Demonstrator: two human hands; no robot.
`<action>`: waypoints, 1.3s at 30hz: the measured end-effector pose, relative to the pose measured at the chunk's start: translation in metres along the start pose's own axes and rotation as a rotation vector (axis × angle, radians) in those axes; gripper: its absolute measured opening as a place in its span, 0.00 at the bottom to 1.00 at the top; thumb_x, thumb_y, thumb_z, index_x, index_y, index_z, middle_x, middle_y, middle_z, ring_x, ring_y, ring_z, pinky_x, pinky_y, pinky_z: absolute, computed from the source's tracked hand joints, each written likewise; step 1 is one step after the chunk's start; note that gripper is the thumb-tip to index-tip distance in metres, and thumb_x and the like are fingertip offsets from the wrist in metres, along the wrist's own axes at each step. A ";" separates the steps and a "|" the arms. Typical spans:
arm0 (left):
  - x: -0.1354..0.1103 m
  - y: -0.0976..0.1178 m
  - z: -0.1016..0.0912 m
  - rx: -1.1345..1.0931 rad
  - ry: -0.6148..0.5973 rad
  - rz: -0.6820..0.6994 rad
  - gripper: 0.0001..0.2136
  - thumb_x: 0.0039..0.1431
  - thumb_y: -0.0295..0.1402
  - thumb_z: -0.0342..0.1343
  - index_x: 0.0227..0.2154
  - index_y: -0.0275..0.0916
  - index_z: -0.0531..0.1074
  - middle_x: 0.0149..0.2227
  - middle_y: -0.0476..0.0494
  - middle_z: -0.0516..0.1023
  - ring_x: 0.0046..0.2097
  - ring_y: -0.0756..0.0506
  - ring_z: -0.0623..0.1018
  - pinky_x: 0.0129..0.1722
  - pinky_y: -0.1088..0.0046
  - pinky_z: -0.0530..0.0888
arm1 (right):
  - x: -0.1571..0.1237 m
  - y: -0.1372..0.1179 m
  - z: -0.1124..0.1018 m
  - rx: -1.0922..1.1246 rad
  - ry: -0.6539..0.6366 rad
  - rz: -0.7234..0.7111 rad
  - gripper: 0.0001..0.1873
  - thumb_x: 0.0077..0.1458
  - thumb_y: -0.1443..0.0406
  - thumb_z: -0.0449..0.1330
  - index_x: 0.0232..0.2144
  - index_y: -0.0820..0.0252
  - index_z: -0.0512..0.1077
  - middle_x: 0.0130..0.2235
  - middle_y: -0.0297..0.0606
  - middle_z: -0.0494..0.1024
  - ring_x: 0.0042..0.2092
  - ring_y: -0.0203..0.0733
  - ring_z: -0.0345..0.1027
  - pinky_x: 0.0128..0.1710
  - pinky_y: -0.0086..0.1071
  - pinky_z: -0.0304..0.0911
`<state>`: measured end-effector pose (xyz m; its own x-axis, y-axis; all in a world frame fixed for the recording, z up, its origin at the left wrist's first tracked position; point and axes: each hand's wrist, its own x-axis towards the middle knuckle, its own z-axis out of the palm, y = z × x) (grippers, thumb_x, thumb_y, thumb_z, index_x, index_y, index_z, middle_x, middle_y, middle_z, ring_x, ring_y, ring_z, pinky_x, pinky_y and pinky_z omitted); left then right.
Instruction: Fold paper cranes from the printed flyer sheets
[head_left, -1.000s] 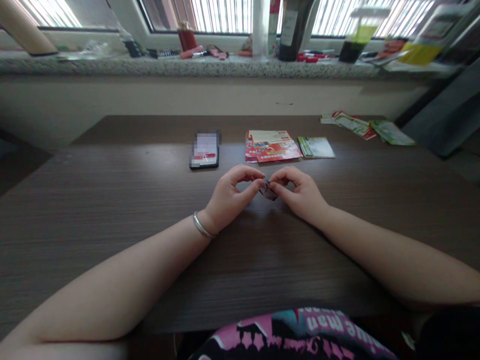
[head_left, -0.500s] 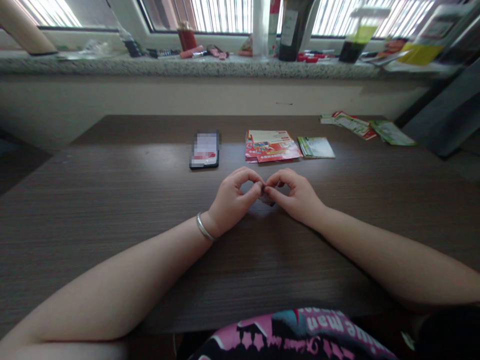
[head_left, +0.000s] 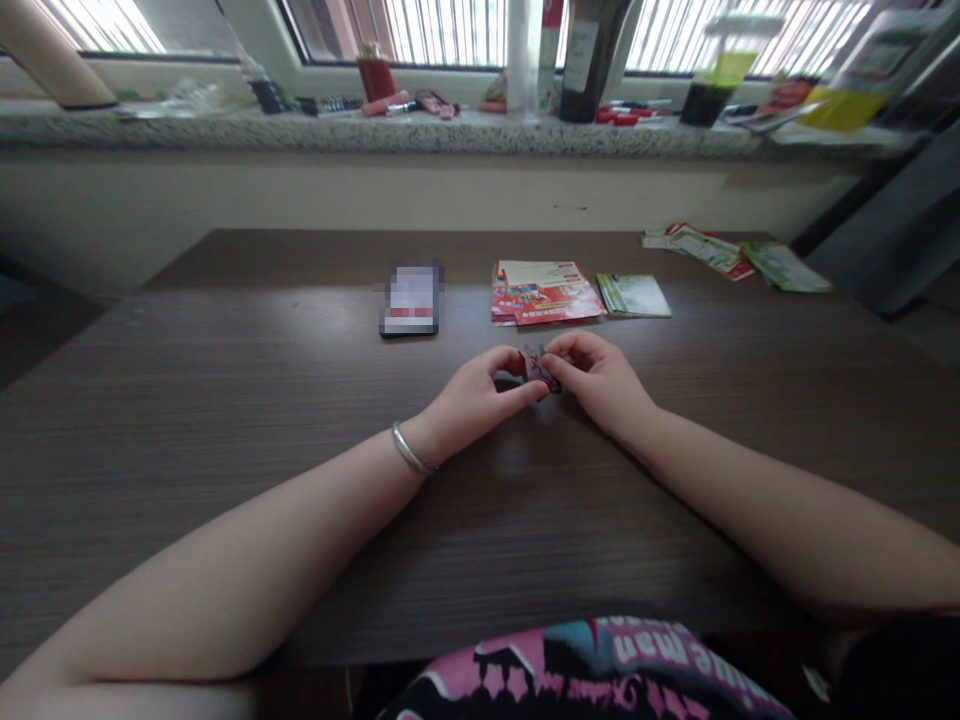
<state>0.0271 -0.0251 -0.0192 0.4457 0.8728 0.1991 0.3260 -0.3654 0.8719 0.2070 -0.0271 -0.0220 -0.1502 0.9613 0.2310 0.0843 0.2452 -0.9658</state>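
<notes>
A small folded piece of printed paper (head_left: 537, 365), red and purple, is held just above the dark wooden table (head_left: 225, 400) between both hands. My left hand (head_left: 472, 400), with a silver bangle on its wrist, pinches the paper's left side with thumb and forefinger. My right hand (head_left: 600, 380) grips the paper's right side, fingers curled round it. Both forearms rest on the table.
A phone (head_left: 409, 299) lies beyond the hands to the left. A stack of red leaflets (head_left: 541, 291) and a green-and-white card (head_left: 634, 295) lie behind the hands; more leaflets (head_left: 705, 247) sit far right. The windowsill (head_left: 375, 130) holds bottles and clutter.
The hands have shifted slightly away from me and the folded paper has been turned upward, so more of its face shows. My left fingers have flattened from an arch.
</notes>
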 end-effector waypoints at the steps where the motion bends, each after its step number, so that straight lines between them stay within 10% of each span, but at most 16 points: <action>1: -0.001 0.001 0.001 0.045 -0.001 0.004 0.11 0.54 0.38 0.61 0.36 0.36 0.73 0.38 0.45 0.78 0.41 0.45 0.75 0.45 0.68 0.70 | 0.000 0.000 0.001 0.005 0.001 -0.001 0.10 0.47 0.59 0.64 0.29 0.56 0.69 0.28 0.31 0.74 0.30 0.35 0.68 0.31 0.32 0.64; 39: 0.003 -0.005 -0.002 -0.245 0.037 -0.054 0.13 0.55 0.40 0.60 0.37 0.34 0.76 0.38 0.42 0.81 0.41 0.45 0.78 0.45 0.67 0.73 | -0.007 -0.003 0.000 -0.446 -0.097 -0.031 0.07 0.52 0.61 0.61 0.29 0.59 0.73 0.29 0.34 0.76 0.29 0.36 0.65 0.30 0.31 0.60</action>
<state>0.0250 -0.0200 -0.0215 0.4012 0.9017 0.1613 0.1349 -0.2323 0.9632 0.2082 -0.0346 -0.0209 -0.2492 0.9417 0.2261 0.4910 0.3241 -0.8086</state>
